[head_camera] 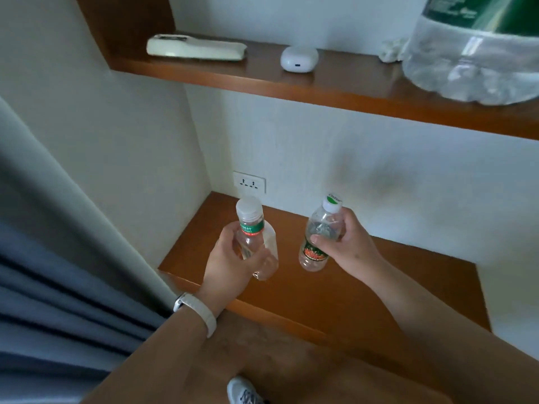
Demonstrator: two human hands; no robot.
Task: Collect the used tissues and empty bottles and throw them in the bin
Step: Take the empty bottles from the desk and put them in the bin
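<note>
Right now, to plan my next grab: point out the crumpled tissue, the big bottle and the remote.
crumpled tissue (390,51), head view, its middle.
big bottle (472,64), head view, clear lower wall.
remote (195,49), head view, its middle.

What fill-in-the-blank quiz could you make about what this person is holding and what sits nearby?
Together the left hand and the right hand hold ____ bottles.
The bottle with the green-topped cap is in the ____ hand.
The white wristband is on the ____ arm.
The remote control lies on the shelf ____ the hands.
Missing words: two; right; left; above.
</note>
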